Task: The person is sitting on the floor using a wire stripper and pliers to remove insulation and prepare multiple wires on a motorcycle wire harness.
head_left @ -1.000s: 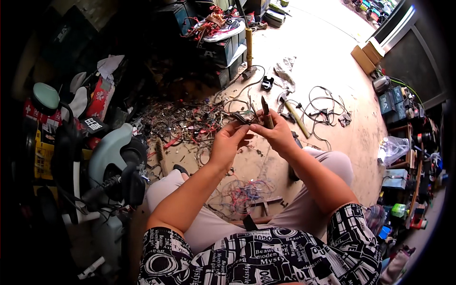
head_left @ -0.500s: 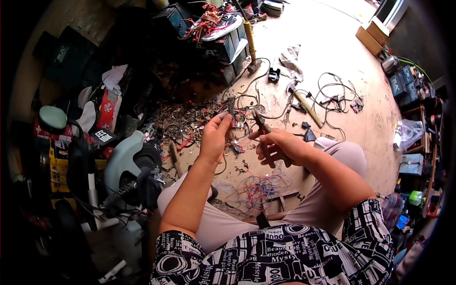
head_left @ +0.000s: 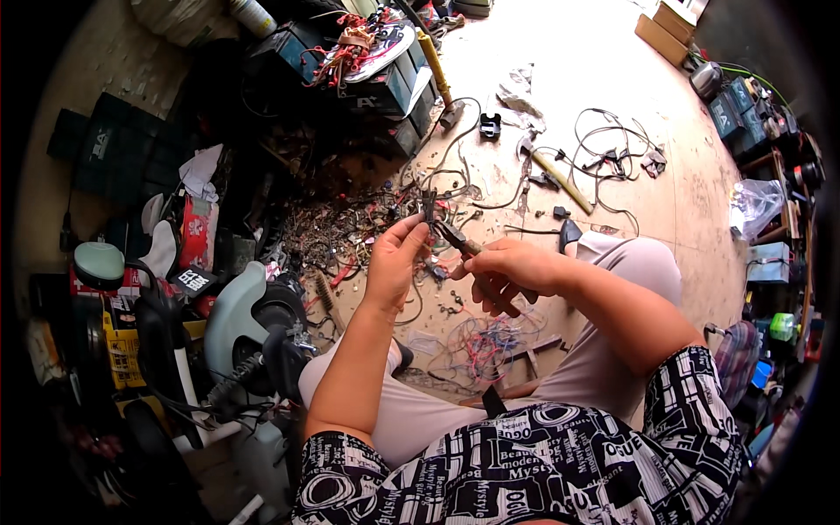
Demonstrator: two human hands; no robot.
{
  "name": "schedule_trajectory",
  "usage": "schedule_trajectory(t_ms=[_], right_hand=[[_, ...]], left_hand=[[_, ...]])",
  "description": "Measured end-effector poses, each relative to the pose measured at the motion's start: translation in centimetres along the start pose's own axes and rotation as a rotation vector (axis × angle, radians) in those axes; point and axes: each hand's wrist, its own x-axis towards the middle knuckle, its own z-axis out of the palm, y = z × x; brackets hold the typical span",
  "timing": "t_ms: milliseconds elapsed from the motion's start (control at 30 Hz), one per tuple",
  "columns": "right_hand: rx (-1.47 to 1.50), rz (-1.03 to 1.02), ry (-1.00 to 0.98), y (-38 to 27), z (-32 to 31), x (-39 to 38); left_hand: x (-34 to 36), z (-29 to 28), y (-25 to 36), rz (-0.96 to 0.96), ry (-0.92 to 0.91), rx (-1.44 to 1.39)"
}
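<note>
My left hand (head_left: 398, 254) pinches a small dark bundle of wires (head_left: 429, 203) at the middle of the view. My right hand (head_left: 503, 271) is closed round a pair of pliers (head_left: 455, 238), whose jaws point up-left at that bundle, close to my left fingertips; whether they bite on it is too small to tell. Below and behind the hands, scrap wire and small debris (head_left: 332, 223) are strewn over the floor, with a tangle of red and blue thin wires (head_left: 477, 346) between my legs.
A hammer (head_left: 560, 179), cables (head_left: 612, 157) and a black plastic piece (head_left: 490, 124) lie ahead on the floor. Stacked batteries (head_left: 389, 87) stand at the back, a mobility vehicle's grey body (head_left: 245, 306) at the left, and cluttered shelving (head_left: 770, 227) at the right.
Since a second ago my hands have separated slightly, and my right hand has turned the pliers from upright to angled up-left, their tips now at the bundle in my left fingers.
</note>
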Motion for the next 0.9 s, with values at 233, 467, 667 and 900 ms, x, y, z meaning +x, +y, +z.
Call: schedule_trajectory(t_ms=[233, 467, 667, 900], right_hand=[[-0.006, -0.007, 0.001, -0.5, 0.4, -0.3], [0.069, -0.012, 0.003, -0.1, 0.3, -0.1], [0.135, 0.016, -0.078, -0.2, 0.3, -0.4], [0.189, 0.097, -0.053, 0.8, 0.7, 0.4]], left_hand=[[-0.3, -0.2, 0.1, 0.002, 0.01, 0.071], [-0.5, -0.6, 0.4, 0.037, -0.032, 0.19], [-0.6, -1.0, 0.3, 0.131, -0.092, 0.312], [-1.0, -0.6, 0.3, 0.264, -0.1, 0.482]])
